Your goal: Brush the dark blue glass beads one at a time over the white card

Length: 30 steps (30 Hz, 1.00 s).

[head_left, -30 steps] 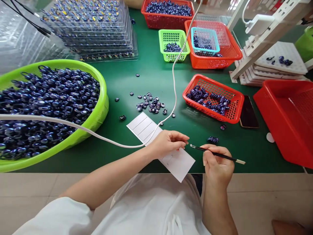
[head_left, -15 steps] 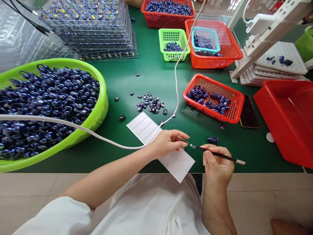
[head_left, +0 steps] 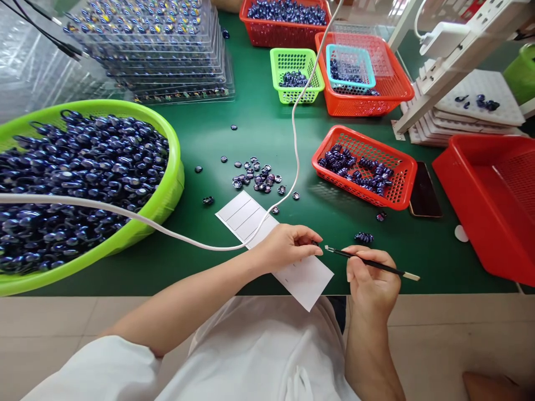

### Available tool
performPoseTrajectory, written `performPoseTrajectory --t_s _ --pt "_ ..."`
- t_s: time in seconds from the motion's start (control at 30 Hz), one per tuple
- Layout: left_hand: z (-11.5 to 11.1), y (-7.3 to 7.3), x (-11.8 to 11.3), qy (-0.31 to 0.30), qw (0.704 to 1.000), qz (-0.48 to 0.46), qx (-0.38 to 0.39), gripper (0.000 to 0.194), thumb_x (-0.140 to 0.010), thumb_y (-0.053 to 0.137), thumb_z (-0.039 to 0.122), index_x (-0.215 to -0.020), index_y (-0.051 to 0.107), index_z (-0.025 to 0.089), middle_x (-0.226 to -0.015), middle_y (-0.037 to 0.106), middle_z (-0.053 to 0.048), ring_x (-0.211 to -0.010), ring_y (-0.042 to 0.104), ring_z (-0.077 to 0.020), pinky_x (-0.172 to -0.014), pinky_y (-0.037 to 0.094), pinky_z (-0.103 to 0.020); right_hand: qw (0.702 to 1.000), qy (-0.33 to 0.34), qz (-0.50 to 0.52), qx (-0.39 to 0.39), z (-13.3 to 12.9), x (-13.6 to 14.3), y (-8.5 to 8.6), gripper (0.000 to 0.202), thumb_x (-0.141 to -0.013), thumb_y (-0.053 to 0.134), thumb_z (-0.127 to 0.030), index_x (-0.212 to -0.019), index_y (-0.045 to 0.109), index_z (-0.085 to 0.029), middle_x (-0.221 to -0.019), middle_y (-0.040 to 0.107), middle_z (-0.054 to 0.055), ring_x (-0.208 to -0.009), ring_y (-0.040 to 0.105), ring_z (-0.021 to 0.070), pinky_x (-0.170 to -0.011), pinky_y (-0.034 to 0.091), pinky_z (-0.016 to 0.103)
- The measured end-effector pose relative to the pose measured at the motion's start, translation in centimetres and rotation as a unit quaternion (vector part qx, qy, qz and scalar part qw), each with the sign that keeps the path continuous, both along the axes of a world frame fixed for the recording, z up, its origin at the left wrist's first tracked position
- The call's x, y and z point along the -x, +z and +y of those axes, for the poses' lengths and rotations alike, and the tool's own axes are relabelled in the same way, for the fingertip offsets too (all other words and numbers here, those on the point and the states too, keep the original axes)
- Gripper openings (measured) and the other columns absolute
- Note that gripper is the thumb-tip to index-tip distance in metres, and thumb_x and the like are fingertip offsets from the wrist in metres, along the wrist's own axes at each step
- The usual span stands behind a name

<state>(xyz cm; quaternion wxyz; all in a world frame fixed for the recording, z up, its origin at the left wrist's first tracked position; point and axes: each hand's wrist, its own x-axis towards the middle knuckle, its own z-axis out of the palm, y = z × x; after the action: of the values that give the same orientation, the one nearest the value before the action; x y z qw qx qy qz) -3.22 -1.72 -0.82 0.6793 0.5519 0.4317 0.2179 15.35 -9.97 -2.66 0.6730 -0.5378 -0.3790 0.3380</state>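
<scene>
Above a white paper sheet (head_left: 308,280), the left hand (head_left: 283,245) pinches a small dark piece (head_left: 315,243), its shape mostly hidden by the fingers. The right hand (head_left: 373,283) grips a slim black stick (head_left: 384,266) with a pale rear end and a small whitish tip, which sits just beside the left fingertips.

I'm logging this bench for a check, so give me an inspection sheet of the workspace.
Surface: green table; a white card reaches past its near edge.
Things in hand: slender black tool in the right hand; small dark piece, mostly hidden, in the left hand.
Clutter: loose dark pieces beyond the card; phone beside the red perforated basket.
Hands: left pinching over the card; right gripping the tool, its pale tip just short of the left.
Cables: white cable passes in front of the large green basket and the card.
Surroundings: stacked clear trays, red bin, tiled floor.
</scene>
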Motion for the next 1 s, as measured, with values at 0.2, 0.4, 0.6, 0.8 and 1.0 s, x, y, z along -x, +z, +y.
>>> performPoseTrajectory --t_s 0.2,0.4,0.6,0.8,1.0 --pt "-0.4 0.1 -0.2 -0.008 0.993 0.034 -0.108 0.02 -0.078 0.074 0.026 -0.095 0.075 0.016 -0.073 0.07 -0.001 -0.065 0.063 -0.0126 -0.061 0.05 -0.022 1.0 0.003 -0.018 -0.008 -0.1 0.4 0.2 0.013 -0.08 0.076 -0.014 -0.084 0.066 -0.022 -0.086 0.076 0.004 -0.06 0.067 0.0147 -0.038 0.041 0.022" --pt "-0.8 -0.2 -0.1 -0.021 0.964 0.049 -0.261 0.022 -0.086 0.066 0.02 -0.105 0.074 0.014 -0.087 0.073 -0.007 -0.069 0.065 -0.0137 -0.064 0.053 -0.024 0.995 -0.013 -0.096 0.014 -0.5 1.1 0.3 0.01 -0.081 0.075 -0.016 -0.083 0.067 -0.022 -0.087 0.076 0.006 -0.069 0.072 0.019 -0.041 0.046 0.024" --pt "-1.1 -0.7 -0.2 -0.026 0.942 0.062 -0.328 0.025 -0.088 0.063 0.019 -0.111 0.072 0.013 -0.081 0.072 -0.006 -0.068 0.065 -0.0139 -0.064 0.054 -0.024 0.99 0.001 -0.141 -0.001 -0.9 1.1 -0.2 0.012 -0.084 0.073 -0.013 -0.09 0.068 -0.023 -0.092 0.077 0.006 -0.079 0.074 0.0214 -0.048 0.056 0.027" --pt "-1.3 -1.0 -0.3 -0.018 0.932 0.075 -0.353 0.025 -0.088 0.064 0.019 -0.111 0.072 0.014 -0.08 0.071 -0.005 -0.067 0.065 -0.0134 -0.063 0.054 -0.023 0.983 0.021 -0.177 -0.041 -0.8 1.1 -0.4 0.019 -0.084 0.072 -0.007 -0.095 0.069 -0.022 -0.093 0.077 0.005 -0.085 0.075 0.0202 -0.06 0.062 0.029" --pt "-1.3 -1.0 -0.4 -0.018 0.925 0.086 -0.37 0.023 -0.088 0.065 0.017 -0.109 0.072 0.013 -0.079 0.07 -0.004 -0.067 0.065 -0.0136 -0.063 0.054 -0.023 0.978 0.029 -0.198 -0.056 -0.7 1.0 -0.5 0.025 -0.082 0.071 -0.002 -0.097 0.069 -0.022 -0.094 0.077 0.005 -0.086 0.076 0.0188 -0.069 0.064 0.03"
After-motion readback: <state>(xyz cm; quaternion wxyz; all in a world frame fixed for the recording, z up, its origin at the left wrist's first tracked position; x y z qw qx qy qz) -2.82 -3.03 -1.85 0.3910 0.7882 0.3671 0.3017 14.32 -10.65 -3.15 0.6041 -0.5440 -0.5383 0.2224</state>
